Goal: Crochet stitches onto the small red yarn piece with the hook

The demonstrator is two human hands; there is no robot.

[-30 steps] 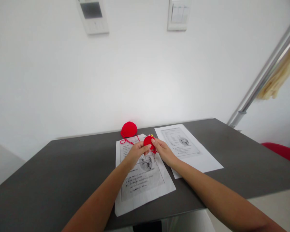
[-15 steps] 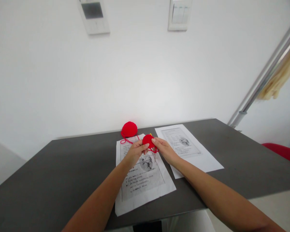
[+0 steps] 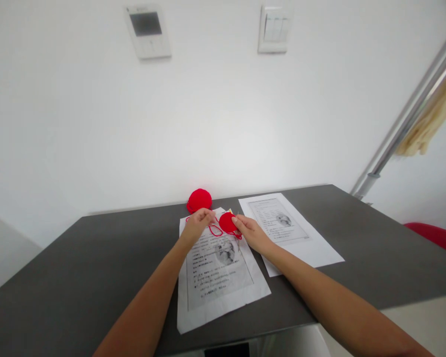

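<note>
My right hand (image 3: pixel 250 231) pinches the right edge of a small round red piece (image 3: pixel 227 222), held above a printed sheet (image 3: pixel 223 292). To its left, my left hand (image 3: pixel 198 224) is closed with its fingertips on the red yarn, apart from the round piece. A loop of yarn (image 3: pixel 216 230) hangs between the two hands. Behind my left hand a red yarn ball (image 3: pixel 199 200) rests on the dark table near the wall. Something small and yellow shows just behind the round piece.
A second printed sheet (image 3: pixel 301 243) lies to the right on the dark table (image 3: pixel 115 263). The white wall stands behind, with a panel and switches on it. A metal pole (image 3: pixel 405 126), a beige cloth and a red chair edge are at the right.
My left hand has let go of the round piece and moved left and slightly up. More yarn now loops between the hands. My right hand still holds the piece.
</note>
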